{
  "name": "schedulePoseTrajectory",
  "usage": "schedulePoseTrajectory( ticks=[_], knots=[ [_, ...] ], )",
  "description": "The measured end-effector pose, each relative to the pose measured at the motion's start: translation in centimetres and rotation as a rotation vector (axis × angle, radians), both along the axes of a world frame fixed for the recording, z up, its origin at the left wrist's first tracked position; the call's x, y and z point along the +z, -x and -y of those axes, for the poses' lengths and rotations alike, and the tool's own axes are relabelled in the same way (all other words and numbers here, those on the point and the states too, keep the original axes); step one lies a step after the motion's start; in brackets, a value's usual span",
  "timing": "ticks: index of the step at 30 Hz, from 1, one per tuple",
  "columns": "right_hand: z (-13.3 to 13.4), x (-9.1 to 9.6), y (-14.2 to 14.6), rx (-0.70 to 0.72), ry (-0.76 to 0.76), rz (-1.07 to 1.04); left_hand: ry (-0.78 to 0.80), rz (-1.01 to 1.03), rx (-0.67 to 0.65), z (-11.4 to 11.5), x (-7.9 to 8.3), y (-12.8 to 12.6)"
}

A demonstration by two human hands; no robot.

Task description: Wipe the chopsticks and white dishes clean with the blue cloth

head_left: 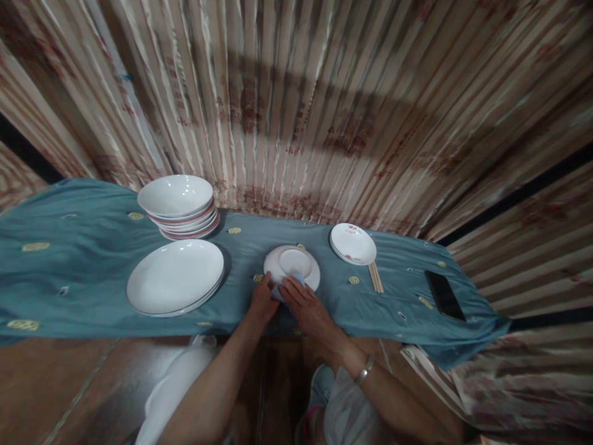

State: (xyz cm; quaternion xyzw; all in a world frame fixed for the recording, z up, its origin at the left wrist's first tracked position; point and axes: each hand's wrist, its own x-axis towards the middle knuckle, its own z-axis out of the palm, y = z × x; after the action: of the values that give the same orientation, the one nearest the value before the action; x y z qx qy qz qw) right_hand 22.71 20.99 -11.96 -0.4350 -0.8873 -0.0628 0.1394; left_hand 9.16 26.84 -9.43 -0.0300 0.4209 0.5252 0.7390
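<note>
Your two hands meet at the near rim of a small round white ceramic dish (291, 261), which sits bottom up near the middle of the worktop (83, 272), on its teal cloth cover with gold embroidered spots. Your right hand (308, 309) lies with fingers stretched flat over a small pale blue rag (280, 291), pressing it against the dish's near edge. Your left hand (264, 300) is curled in just beside it, fingertips touching the rag and the rim; whether it actually grips either one cannot be told. A silver bangle (364, 369) circles your right wrist.

To your left a stack of large shallow white plates (175, 276) rests on the cloth, and behind it a stack of white bowls with red rims (178, 204). To your right sits a small white saucer with a red flower print (353, 243), a pair of wooden chopsticks (375, 276) just beside it, and further right a black phone (445, 295) lying flat. A striped brown and cream curtain (296, 111) hangs behind the worktop.
</note>
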Motion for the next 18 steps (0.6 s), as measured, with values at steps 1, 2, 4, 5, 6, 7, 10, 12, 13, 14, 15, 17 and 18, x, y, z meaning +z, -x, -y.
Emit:
schedulePoseTrajectory(
  ticks=[1, 2, 4, 5, 6, 7, 10, 12, 13, 14, 15, 17, 18],
  knots=[
    [0.3, -0.2, -0.2, -0.015, -0.002, -0.010, 0.002, -0.002, -0.005, 0.0, -0.1, -0.1],
    [0.5, -0.5, -0.4, -0.033, -0.001, -0.022, 0.001, -0.001, -0.010, 0.0, -0.1, -0.1],
    [1.0, -0.9, -0.8, -0.072, 0.009, -0.049, -0.017, 0.010, -0.019, 0.0, 0.0, -0.2],
    [1.2, -1.2, -0.9, -0.094, 0.012, -0.068, -0.032, 0.018, -0.023, 0.0, 0.1, -0.3],
    [1.3, -1.4, -1.0, -0.116, 0.010, -0.093, -0.047, 0.023, -0.025, 0.1, 0.2, -0.3],
    [1.5, -1.7, -1.1, -0.138, 0.000, -0.127, -0.060, 0.026, -0.025, 0.1, 0.4, -0.3],
    [1.6, -2.5, -1.6, -0.222, -0.043, -0.268, -0.078, 0.014, -0.017, 0.2, 0.6, -0.3],
    [1.4, -2.9, -1.9, -0.297, -0.029, -0.367, -0.067, -0.001, -0.008, 0.2, 0.5, -0.3],
    [1.2, -3.1, -2.2, -0.338, -0.008, -0.413, -0.058, -0.008, -0.003, 0.2, 0.5, -0.3],
    [0.9, -3.3, -2.4, -0.372, 0.016, -0.454, -0.051, -0.014, 0.002, 0.2, 0.4, -0.3],
    [0.5, -3.4, -2.7, -0.399, 0.039, -0.492, -0.046, -0.017, 0.006, 0.1, 0.3, -0.2],
    [-0.6, -3.6, -3.4, -0.439, 0.062, -0.554, -0.042, -0.018, 0.009, 0.1, 0.2, -0.2],
    [-1.4, -3.7, -3.7, -0.454, 0.066, -0.576, -0.040, -0.017, 0.010, 0.1, 0.2, -0.2]
  ],
)
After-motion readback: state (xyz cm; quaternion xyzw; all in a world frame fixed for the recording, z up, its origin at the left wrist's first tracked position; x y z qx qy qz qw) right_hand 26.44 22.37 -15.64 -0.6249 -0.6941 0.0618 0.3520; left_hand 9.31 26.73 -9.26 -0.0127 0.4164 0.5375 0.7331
